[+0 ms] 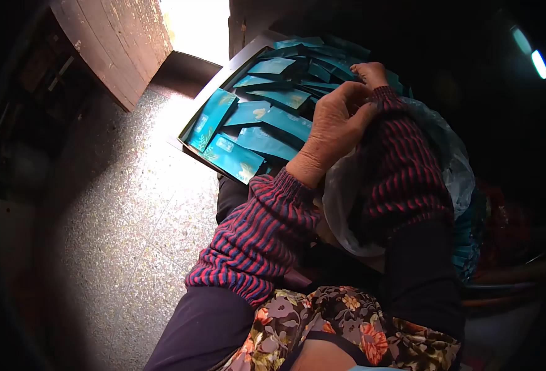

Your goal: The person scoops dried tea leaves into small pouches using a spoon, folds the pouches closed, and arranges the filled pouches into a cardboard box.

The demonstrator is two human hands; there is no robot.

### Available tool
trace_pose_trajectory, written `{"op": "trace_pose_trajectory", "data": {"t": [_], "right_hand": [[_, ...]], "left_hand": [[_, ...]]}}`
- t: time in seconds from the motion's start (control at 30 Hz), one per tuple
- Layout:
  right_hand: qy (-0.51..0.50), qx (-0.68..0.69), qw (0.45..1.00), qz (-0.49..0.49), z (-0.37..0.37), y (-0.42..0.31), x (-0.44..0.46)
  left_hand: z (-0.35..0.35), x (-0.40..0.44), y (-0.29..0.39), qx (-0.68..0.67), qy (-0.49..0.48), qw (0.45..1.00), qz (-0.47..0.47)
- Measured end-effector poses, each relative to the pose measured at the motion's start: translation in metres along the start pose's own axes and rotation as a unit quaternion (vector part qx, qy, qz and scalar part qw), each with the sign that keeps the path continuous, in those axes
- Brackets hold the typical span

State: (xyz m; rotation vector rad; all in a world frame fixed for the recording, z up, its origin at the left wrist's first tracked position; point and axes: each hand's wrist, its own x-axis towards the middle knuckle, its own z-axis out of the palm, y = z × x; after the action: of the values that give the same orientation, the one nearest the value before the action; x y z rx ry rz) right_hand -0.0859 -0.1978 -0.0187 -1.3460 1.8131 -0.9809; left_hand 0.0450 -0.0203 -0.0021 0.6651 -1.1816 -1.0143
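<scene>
Teal packets with pale and gold prints at upper centre; 2 knitted oversleeves striped pinkish-red and dark blue; brown floral garment with orange blooms, bottom centre; speckled grey floor, left.

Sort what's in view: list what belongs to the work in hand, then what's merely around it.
Likely in the work:
teal packets, below the left hand and right hand
tray holding them
clear plastic bag, perhaps, showing on both sides of the right sleeve

Merely around:
wooden furniture
speckled floor
</scene>
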Motion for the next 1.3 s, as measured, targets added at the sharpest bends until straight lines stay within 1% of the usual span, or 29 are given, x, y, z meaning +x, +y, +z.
{"op": "trace_pose_trajectory", "data": {"t": [0.03,0.07,0.13,0.2,0.27,0.33,0.37,0.4,0.43,0.47,0.5,0.53,0.6,0.63,0.67,0.7,0.73,0.8,0.83,0.87,0.93,1.0,1.07,1.1,1.17,1.3], "right_hand": [[-0.003,0.091,0.996,-0.011,0.003,0.005,0.004],[-0.004,0.09,0.996,-0.013,0.005,0.007,0.009],[0.056,0.078,0.992,0.077,0.007,0.01,0.02],[0.044,0.098,0.992,0.064,0.002,0.013,0.024],[0.035,0.118,0.991,0.054,-0.006,0.014,0.023],[0.13,-0.022,0.991,-0.035,-0.023,-0.008,-0.004],[0.171,-0.06,0.972,-0.151,-0.031,-0.001,0.006],[0.179,-0.062,0.97,-0.153,-0.042,-0.005,0.0],[0.205,-0.099,0.952,-0.203,-0.054,-0.01,-0.009],[0.23,-0.137,0.93,-0.251,-0.067,-0.014,-0.02],[0.164,-0.09,0.938,-0.291,-0.084,-0.015,-0.027],[0.17,-0.094,0.937,-0.29,-0.094,-0.02,-0.045],[0.14,-0.019,0.95,-0.279,-0.109,-0.031,-0.087],[0.119,0.001,0.952,-0.283,-0.114,-0.035,-0.106],[0.123,-0.001,0.952,-0.28,-0.118,-0.034,-0.122],[0.105,0.015,0.947,-0.303,-0.12,-0.033,-0.137],[0.086,0.032,0.941,-0.326,-0.122,-0.031,-0.152],[0.084,0.017,0.944,-0.319,-0.123,-0.031,-0.182],[0.079,0.005,0.945,-0.317,-0.122,-0.031,-0.195],[0.08,0.004,0.946,-0.314,-0.12,-0.029,-0.205],[0.063,0.031,0.945,-0.319,-0.118,-0.026,-0.221],[0.055,0.021,0.951,-0.304,-0.12,-0.023,-0.229],[0.075,0.016,0.935,-0.347,-0.122,-0.016,-0.229],[0.077,0.016,0.935,-0.346,-0.122,-0.014,-0.228],[0.124,0.051,0.908,-0.396,-0.119,-0.013,-0.227],[0.156,0.091,0.901,-0.394,-0.123,-0.01,-0.233]], "left_hand": [[-0.002,0.001,0.001,0.0,0.001,1.0,0.002],[-0.004,0.003,0.001,0.004,0.012,1.0,-0.004],[-0.009,0.004,0.005,0.008,0.023,1.0,-0.009],[-0.014,0.005,0.007,0.026,0.005,0.999,-0.022],[-0.017,0.006,0.006,0.038,0.008,0.999,-0.024],[-0.015,0.005,0.007,0.051,0.014,0.998,-0.016],[-0.014,0.004,0.009,0.045,0.009,0.999,-0.015],[-0.013,0.003,0.01,0.057,0.016,0.998,-0.022],[-0.012,0.002,0.009,0.067,0.022,0.997,-0.03],[-0.012,0.003,0.005,0.046,0.016,0.999,-0.024],[-0.01,0.003,0.002,0.039,0.01,0.999,-0.022],[-0.008,0.002,0.001,0.086,0.027,0.996,0.001],[-0.005,-0.001,-0.004,0.17,0.052,0.984,0.031],[-0.004,-0.003,-0.003,0.167,0.048,0.984,0.029],[-0.002,-0.005,0.0,0.274,0.062,0.954,0.108],[0.0,-0.007,0.001,0.376,0.075,0.905,0.185],[0.002,-0.008,0.0,0.388,0.052,0.899,0.198],[0.008,-0.013,0.001,0.425,0.016,0.878,0.221],[0.009,-0.016,0.001,0.414,-0.007,0.884,0.218],[0.01,-0.019,0.001,0.413,-0.01,0.885,0.216],[0.012,-0.02,0.005,0.393,-0.067,0.892,0.215],[0.013,-0.023,0.006,0.394,-0.077,0.89,0.215],[0.013,-0.024,0.004,0.359,-0.138,0.904,0.185],[0.014,-0.024,0.004,0.358,-0.14,0.904,0.185],[0.014,-0.025,0.002,0.352,-0.119,0.914,0.164],[0.013,-0.024,-0.004,0.333,-0.099,0.924,0.157]]}}
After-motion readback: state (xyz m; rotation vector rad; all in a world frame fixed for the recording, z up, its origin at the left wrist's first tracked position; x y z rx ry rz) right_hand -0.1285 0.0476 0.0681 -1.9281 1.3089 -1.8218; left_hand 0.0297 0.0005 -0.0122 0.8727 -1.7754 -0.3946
